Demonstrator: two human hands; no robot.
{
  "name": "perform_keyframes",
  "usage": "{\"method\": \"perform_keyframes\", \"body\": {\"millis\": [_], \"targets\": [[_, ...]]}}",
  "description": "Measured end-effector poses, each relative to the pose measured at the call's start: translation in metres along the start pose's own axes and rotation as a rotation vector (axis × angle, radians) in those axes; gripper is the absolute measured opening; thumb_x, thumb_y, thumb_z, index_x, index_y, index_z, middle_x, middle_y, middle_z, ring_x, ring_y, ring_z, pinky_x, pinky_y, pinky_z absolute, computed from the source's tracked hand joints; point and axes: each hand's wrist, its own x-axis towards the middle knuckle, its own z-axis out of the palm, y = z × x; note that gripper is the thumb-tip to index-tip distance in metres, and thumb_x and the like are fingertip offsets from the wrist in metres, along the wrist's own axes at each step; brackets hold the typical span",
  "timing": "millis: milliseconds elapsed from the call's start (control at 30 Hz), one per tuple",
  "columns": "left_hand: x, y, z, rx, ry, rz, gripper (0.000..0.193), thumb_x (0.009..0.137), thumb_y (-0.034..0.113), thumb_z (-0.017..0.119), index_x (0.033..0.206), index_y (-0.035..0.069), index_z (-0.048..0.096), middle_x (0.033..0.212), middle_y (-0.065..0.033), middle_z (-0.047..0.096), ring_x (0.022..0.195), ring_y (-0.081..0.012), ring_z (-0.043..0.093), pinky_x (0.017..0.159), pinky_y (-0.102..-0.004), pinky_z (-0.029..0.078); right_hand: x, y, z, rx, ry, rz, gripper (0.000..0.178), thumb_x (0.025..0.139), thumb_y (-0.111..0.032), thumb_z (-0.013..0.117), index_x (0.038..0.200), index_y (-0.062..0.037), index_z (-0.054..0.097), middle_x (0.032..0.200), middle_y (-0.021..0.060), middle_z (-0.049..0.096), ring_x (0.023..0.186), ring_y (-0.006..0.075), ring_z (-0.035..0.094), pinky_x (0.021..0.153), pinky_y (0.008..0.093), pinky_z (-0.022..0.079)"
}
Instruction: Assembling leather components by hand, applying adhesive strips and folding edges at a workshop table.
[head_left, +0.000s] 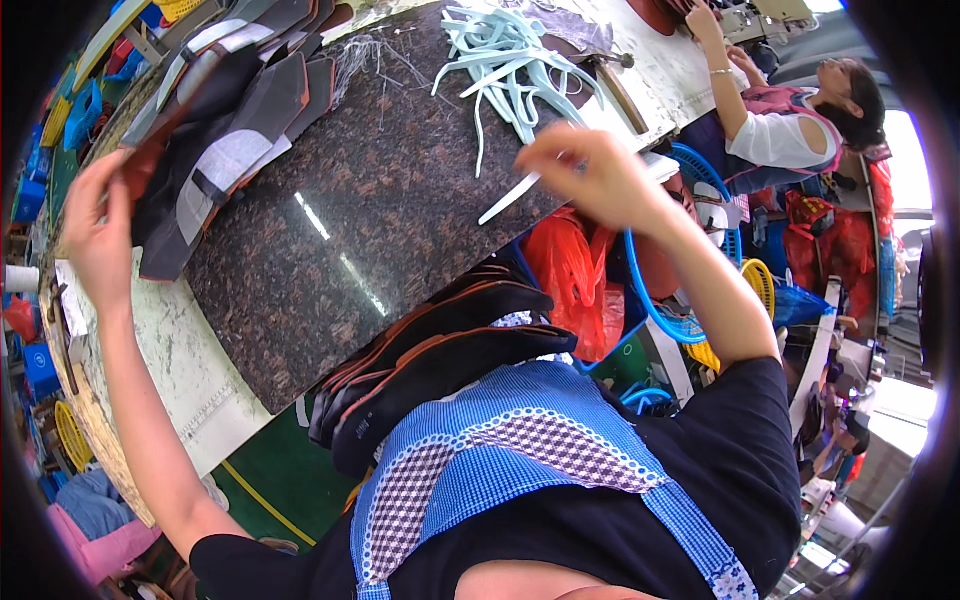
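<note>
At the left, my left hand (pixel 97 232) has its fingers curled onto the edge of a dark, brown-lined cut piece (pixel 165 130), which looks like a shoe upper. It is at the near side of a pile of black and grey pieces (pixel 265 105) with pale patches. My right hand (pixel 600 180), smeared by motion, is raised over the right edge of the speckled stone slab (pixel 330 250). A slim white object (pixel 508 199) shows just below its fingers; whether they grip it I cannot tell. Beyond this hand lies a tangle of pale blue strips (pixel 515 65).
Against my blue checked apron (pixel 500 420) rests a stack of black pieces with brown edges (pixel 440 350). Right of it are a red plastic bag (pixel 575 290) and a blue basket (pixel 680 325). Loose threads (pixel 380 65) lie on the slab. A co-worker (pixel 790 130) is at the far right.
</note>
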Motion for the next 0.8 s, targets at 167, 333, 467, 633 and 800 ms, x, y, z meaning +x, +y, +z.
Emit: {"method": "perform_keyframes", "body": {"millis": [167, 333, 467, 633, 800], "targets": [[0.018, 0.106, 0.003, 0.211, 0.093, 0.191, 0.016, 0.094, 0.000, 0.078, 0.109, 0.006, 0.080, 0.101, -0.0074, 0.073, 0.094, -0.0244, 0.070, 0.085, -0.0381, 0.058, 0.046, 0.088, -0.010, -0.581, 0.410, -0.464, 0.017, 0.094, -0.022, 0.076, 0.107, -0.0109, 0.077, 0.109, 0.0063, 0.074, 0.105, 0.0244, 0.069, 0.098, 0.0387, 0.053], [-0.077, 0.228, 0.029, -0.198, -0.533, 0.155, 0.019, 0.082, 0.006, 0.079, 0.102, 0.004, 0.079, 0.081, -0.0081, 0.063, 0.083, -0.0283, 0.067, 0.074, -0.0415, 0.055, 0.097, 0.062, -0.057, 0.809, 0.478, -0.070, 0.019, 0.103, -0.020, 0.070, 0.110, -0.0030, 0.072, 0.090, 0.0057, 0.075, 0.092, 0.0139, 0.069, 0.090, 0.0297, 0.054], [-0.088, 0.225, 0.028, -0.407, -0.662, -0.150, 0.019, 0.081, 0.010, 0.083, 0.098, 0.005, 0.077, 0.082, -0.0081, 0.065, 0.083, -0.0292, 0.069, 0.073, -0.0413, 0.055, 0.111, 0.065, -0.084, 1.237, 0.151, -0.040, 0.024, 0.106, -0.019, 0.065, 0.118, 0.0027, 0.067, 0.084, 0.0039, 0.066, 0.087, 0.0164, 0.066, 0.087, 0.0296, 0.055], [-0.058, 0.229, 0.027, -0.315, -0.772, -0.028, 0.031, 0.083, 0.017, 0.085, 0.110, 0.006, 0.073, 0.093, -0.0108, 0.069, 0.081, -0.0319, 0.069, 0.072, -0.0428, 0.057, 0.109, 0.013, -0.082, 1.281, 0.335, -0.071, 0.031, 0.112, -0.023, 0.058, 0.125, 0.0054, 0.059, 0.078, 0.0005, 0.054, 0.073, 0.0122, 0.061, 0.070, 0.0235, 0.053], [0.038, 0.235, 0.084, -0.489, -0.526, 0.079, 0.043, 0.093, 0.023, 0.077, 0.131, 0.006, 0.067, 0.089, -0.0101, 0.068, 0.082, -0.0303, 0.071, 0.072, -0.0449, 0.056, 0.094, 0.009, -0.099, 1.254, 0.239, -0.177, 0.019, 0.110, -0.021, 0.057, 0.106, -0.0046, 0.065, 0.084, 0.0055, 0.066, 0.084, 0.0221, 0.068, 0.079, 0.0326, 0.057]]}}
